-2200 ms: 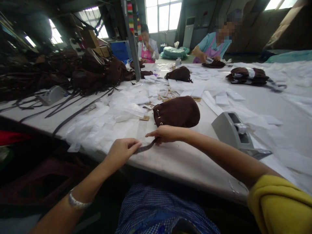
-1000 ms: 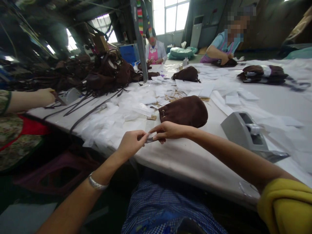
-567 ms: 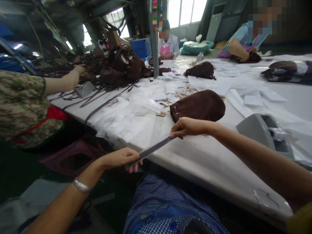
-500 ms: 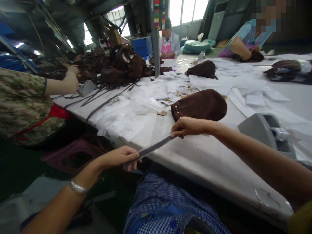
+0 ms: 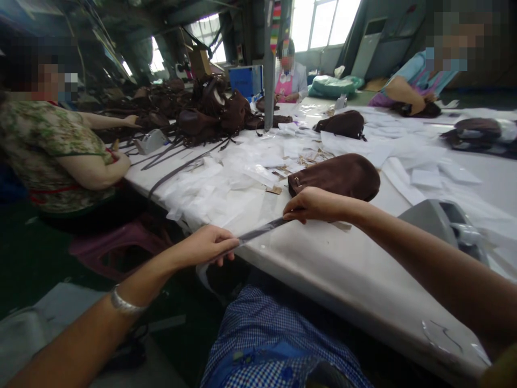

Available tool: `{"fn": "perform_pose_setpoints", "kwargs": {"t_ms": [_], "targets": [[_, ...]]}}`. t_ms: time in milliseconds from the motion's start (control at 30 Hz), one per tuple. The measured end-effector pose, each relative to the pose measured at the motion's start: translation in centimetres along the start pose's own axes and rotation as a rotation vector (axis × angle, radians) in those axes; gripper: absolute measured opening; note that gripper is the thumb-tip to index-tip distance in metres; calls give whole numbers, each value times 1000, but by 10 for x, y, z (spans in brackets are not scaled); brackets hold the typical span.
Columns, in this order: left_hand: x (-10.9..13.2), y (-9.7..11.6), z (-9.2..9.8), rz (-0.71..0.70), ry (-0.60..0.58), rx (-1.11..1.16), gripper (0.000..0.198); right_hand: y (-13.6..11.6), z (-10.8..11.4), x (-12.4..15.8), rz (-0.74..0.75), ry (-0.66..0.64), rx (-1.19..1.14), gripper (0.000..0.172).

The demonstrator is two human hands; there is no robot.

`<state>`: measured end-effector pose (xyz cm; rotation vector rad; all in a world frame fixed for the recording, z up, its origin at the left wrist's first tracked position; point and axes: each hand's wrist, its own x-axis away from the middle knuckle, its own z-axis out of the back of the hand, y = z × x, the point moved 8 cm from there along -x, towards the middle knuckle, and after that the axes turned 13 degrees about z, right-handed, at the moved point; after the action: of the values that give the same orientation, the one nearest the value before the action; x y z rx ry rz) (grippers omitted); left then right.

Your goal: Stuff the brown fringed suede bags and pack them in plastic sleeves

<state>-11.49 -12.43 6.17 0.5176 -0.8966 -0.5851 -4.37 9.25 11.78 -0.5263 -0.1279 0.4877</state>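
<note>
Where the strip (image 5: 260, 231) is: pulled taut between both hands, right over the table (image 5: 343, 269) edge
Left hand (image 5: 208, 248): fingers pinched on the strip's near end, off the table
Right hand (image 5: 311, 205): clamped on the far end, just in front of the brown pouch (image 5: 339, 175)
Strip material: looks like clear tape, kinda blurry tho

A grey tape dispenser (image 5: 430, 215) near scattered white sheets (image 5: 226, 180) — brown bags (image 5: 210, 113) heaped beyond.
</note>
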Motion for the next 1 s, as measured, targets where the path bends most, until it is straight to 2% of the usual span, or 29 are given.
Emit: {"fn": "perform_pose_setpoints", "kwargs": {"t_ms": [133,333,600,700,800,900,1000], "targets": [[-4,18,-1,-37,12,127,46,-4,1,-9,27,39,-11,32],[-25,46,-3,-132,65,161,45,-5,-3,-17,75,65,-132,32],[-45,79,-20,-251,15,269,38,-8,-6,-21,71,123,-301,30],[-46,75,-14,-268,60,184,43,5,-8,-8,86,113,-260,33],[-49,61,-8,-225,78,66,45,21,-14,9,100,87,-136,33],[-56,46,-11,-159,43,-44,45,35,-23,16,74,77,-3,29],[-62,42,-14,-141,57,-112,43,41,-31,13,20,72,38,33]]}}
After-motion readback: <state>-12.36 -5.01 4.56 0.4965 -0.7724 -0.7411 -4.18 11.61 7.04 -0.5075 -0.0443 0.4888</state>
